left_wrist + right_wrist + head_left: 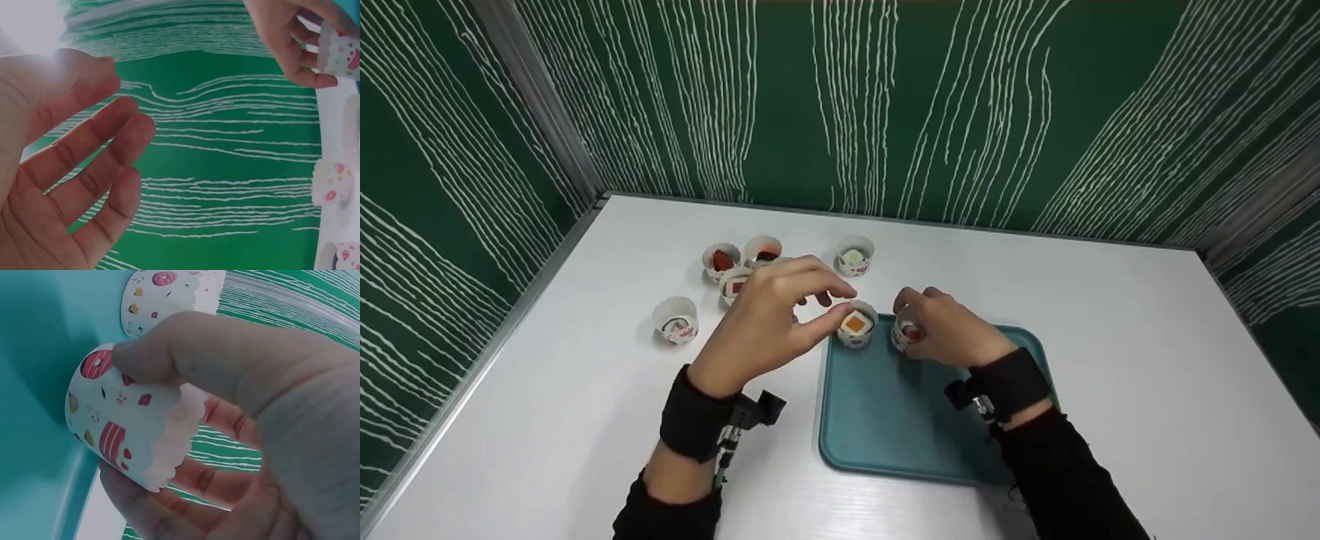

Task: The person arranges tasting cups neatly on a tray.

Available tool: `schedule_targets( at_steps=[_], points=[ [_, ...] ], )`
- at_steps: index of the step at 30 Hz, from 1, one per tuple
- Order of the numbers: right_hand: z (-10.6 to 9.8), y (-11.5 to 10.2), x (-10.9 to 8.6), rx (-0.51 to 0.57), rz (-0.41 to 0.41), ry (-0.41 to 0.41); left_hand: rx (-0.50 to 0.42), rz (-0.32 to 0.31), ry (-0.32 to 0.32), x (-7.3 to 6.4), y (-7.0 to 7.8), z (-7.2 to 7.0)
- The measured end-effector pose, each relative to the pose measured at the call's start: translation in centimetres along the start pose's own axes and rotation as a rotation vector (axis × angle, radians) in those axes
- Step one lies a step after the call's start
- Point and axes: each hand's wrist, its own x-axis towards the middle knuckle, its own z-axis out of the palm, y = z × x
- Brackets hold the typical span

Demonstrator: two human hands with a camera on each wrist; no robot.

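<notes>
My right hand (952,326) grips a white paper cup (118,413) printed with red and yellow motifs, a red piece showing inside it. That cup is at the far left part of the teal tray (900,420), its base close over the tray surface. Beside it, at the tray's far left corner, stands a second paper cup (856,327) holding a white square piece with an orange middle. My left hand (772,319) hovers just left of this cup, fingers relaxed and thumb apart from them, with nothing between; its thumb overlaps the cup's rim in the head view.
Left of the tray, a cup (676,322) stands alone on the white table (547,420). Several more cups cluster behind my left hand, among them one with a red piece (721,262). Another cup (855,256) is beyond the tray. Green line-patterned panels (787,97) enclose the table.
</notes>
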Motion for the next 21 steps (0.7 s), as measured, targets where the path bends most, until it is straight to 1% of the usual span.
schedule_targets(
  at_steps=[8,17,21],
  points=[
    [0.6,0.1,0.9,-0.056,-0.021,-0.017,0.005,-0.014,-0.019,0.0,0.0,0.3],
    [0.7,0.0,1.5,-0.058,-0.030,-0.016,-0.006,-0.013,-0.024,0.0,-0.2,0.3],
    [0.7,-0.1,1.5,-0.070,-0.052,-0.017,-0.001,-0.011,-0.021,0.0,-0.3,0.3]
  ],
)
